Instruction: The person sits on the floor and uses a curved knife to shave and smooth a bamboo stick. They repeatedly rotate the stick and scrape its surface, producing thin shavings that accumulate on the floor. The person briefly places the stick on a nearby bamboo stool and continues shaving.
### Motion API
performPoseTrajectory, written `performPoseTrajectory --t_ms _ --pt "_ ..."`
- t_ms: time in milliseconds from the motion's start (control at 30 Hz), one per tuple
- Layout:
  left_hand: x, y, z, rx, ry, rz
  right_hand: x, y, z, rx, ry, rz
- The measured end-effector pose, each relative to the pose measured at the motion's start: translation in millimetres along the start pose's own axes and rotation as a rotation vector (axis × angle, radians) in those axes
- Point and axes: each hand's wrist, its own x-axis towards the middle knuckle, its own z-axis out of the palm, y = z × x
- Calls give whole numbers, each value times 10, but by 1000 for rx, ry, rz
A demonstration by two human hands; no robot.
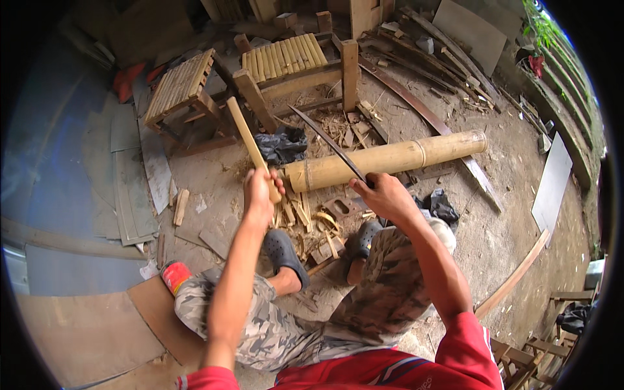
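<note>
My left hand (261, 194) is closed round the lower end of a pale bamboo slat (246, 133), which points up and away to the left. In my right hand (385, 197) is a long, dark-bladed knife (330, 144), its blade slanting away to the left with the tip near the wooden bench frame. The blade passes in front of a thick bamboo pole (383, 159) lying across the ground; whether it touches the pole I cannot tell. Slat and blade are apart. Fingers hide the knife's handle.
Beyond my hands stand a bamboo-slatted stool (179, 88) and a bamboo-slatted bench (286, 57). Black plastic bags (283, 144) and bamboo offcuts (296, 211) lie near my clogs (285, 257). A red can (174, 276) sits at left. Stacked planks (448, 55) fill the far right.
</note>
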Motion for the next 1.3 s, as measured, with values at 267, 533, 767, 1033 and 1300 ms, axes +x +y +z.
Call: performPoseTrajectory --t_ms 267,533,767,1033,1300 --pt "3067 304 567 932 201 649 461 285 -174 -342 -86 123" --pt "4609 606 1869 1375 28 596 966 768 -120 -400 -104 241" --pt "4517 456 1837 1586 -64 753 1402 872 -113 -352 -153 233" --pt "2992 541 1634 1027 -569 -167 1306 1024 -205 -333 -207 165" --pt "3419 542 2183 656 -316 94 1229 962 -182 -359 -227 139"
